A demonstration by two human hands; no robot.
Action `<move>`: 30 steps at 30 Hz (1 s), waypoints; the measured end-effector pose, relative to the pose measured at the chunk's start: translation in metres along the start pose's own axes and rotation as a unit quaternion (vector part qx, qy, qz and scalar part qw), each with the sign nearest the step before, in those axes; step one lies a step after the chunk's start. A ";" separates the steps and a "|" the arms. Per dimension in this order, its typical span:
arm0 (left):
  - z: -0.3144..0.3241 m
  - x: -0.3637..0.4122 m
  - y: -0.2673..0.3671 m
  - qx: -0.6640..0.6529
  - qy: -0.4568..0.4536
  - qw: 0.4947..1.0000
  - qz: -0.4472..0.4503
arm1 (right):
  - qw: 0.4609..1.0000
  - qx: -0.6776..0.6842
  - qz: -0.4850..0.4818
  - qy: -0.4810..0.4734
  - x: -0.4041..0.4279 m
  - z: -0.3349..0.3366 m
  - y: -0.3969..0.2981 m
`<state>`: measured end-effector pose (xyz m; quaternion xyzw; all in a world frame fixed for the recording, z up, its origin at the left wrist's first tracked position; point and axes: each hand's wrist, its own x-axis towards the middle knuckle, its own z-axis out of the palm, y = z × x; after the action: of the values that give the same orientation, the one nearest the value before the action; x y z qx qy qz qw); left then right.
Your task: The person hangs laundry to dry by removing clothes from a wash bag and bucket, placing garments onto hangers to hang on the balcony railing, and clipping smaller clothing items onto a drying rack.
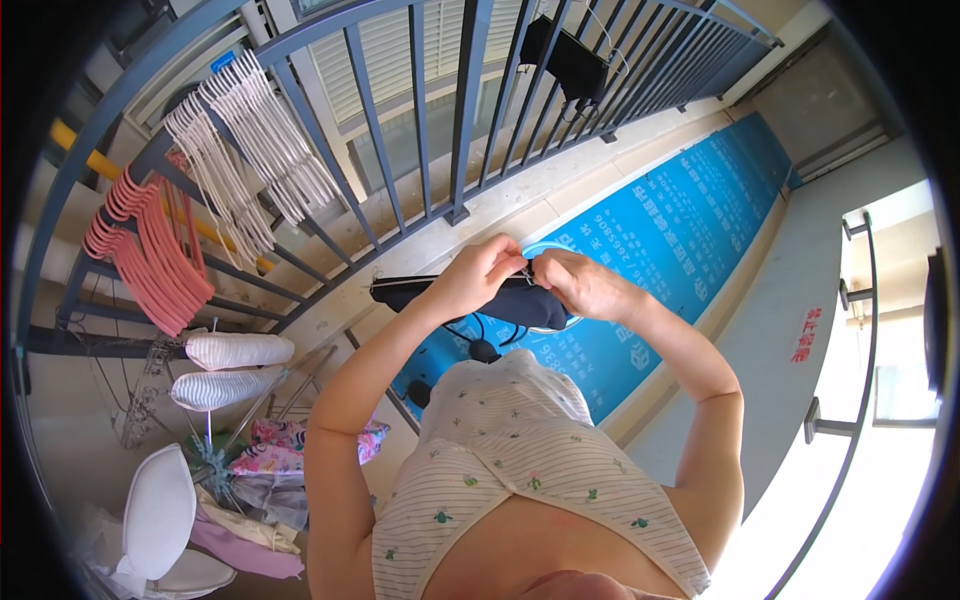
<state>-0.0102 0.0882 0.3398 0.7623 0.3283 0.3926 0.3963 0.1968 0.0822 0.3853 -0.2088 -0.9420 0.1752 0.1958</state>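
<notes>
Both my hands meet at the centre of the view, in front of my body. My left hand (484, 270) pinches the upper edge of a black cloth garment (517, 306) beside a thin pale hanger (405, 280). Close against it, my right hand (571, 279) is closed on the garment's edge at the hanger's other end. The garment hangs folded below my fingers, with black cords dangling under it. Part of a light blue round rim (546, 245) shows behind my hands; what it belongs to is mostly hidden.
White hangers (262, 135) and pink hangers (154, 262) hang on the metal railing (367, 127) at left. Another black garment (564, 60) hangs farther along. Blue printed sheeting (675, 225) covers the floor. At lower left are white padded pieces (157, 510) and clothes on a rack.
</notes>
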 end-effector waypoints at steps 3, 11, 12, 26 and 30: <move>0.001 -0.001 -0.010 -0.340 -0.078 0.932 -0.101 | 1.000 0.003 0.001 -0.001 0.000 0.002 0.002; 0.029 -0.014 -0.020 -0.105 -0.061 0.990 -0.075 | 0.916 0.175 0.361 0.029 -0.019 0.024 0.021; 0.036 -0.018 -0.020 -0.074 -0.065 0.994 -0.041 | 0.843 0.177 0.498 -0.099 -0.025 0.027 0.026; 0.062 -0.013 -0.016 0.204 -0.120 0.965 0.116 | 0.921 -0.030 0.260 0.288 -0.056 0.058 -0.030; 0.042 -0.017 0.003 0.248 0.051 0.944 0.213 | 0.895 -0.213 0.211 0.331 -0.069 0.023 -0.042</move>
<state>0.0187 0.0585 0.3207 0.8674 0.2648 0.4129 0.0844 0.2307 0.0089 0.3626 -0.4857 -0.7711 -0.0716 0.4054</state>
